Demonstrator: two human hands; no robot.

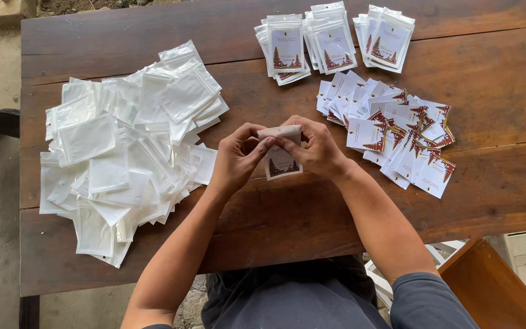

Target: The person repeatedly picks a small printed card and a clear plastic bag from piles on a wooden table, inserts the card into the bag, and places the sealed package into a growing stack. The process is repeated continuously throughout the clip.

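Observation:
Both hands meet over the middle of a dark wooden table. My left hand and my right hand pinch the top edge of a small clear pouch with a white printed card in it; a red-brown tree-like picture shows at the card's lower part. The pouch hangs just above the tabletop. A big loose heap of empty clear pouches lies left of my left hand. A spread of loose printed cards lies right of my right hand.
Three neat stacks of filled pouches stand at the table's far edge. A brown wooden seat corner shows at lower right, with pale planks beside it. Stone and bare ground lie to the left of the table.

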